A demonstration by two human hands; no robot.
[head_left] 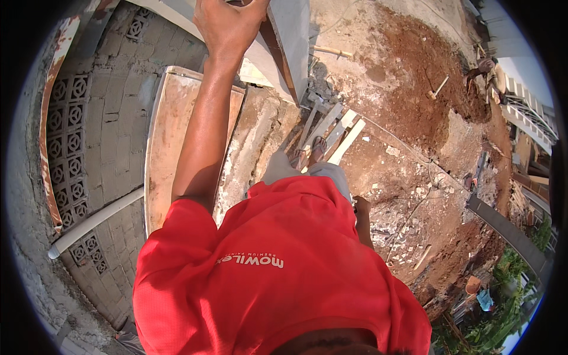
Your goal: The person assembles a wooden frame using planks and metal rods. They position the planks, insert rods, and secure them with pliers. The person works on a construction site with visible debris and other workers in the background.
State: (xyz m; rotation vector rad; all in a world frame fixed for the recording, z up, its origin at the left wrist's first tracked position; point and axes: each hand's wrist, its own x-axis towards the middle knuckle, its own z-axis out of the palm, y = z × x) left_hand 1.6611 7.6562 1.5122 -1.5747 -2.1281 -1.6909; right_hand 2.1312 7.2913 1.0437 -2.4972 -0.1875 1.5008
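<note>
My left arm reaches up and forward. My left hand (229,26) is at the top edge of the picture, its fingers curled and partly cut off, beside a pale wall panel (290,35) and a brown wooden strip (277,53). What the fingers close round is hidden. My right arm hangs by my right hip, with my right hand (362,207) mostly behind the red shirt (284,254). A small dark shape shows next to it, too unclear to name. My sandalled feet (318,149) stand on narrow wooden planks (344,133).
To the left are a brown board (171,130), a grey block wall (118,142) with patterned vent blocks, and a pale pipe (97,222). Far right, a person (486,66) bends near a long-handled tool (439,89) on reddish soil. Rubble (390,195) covers the ground below.
</note>
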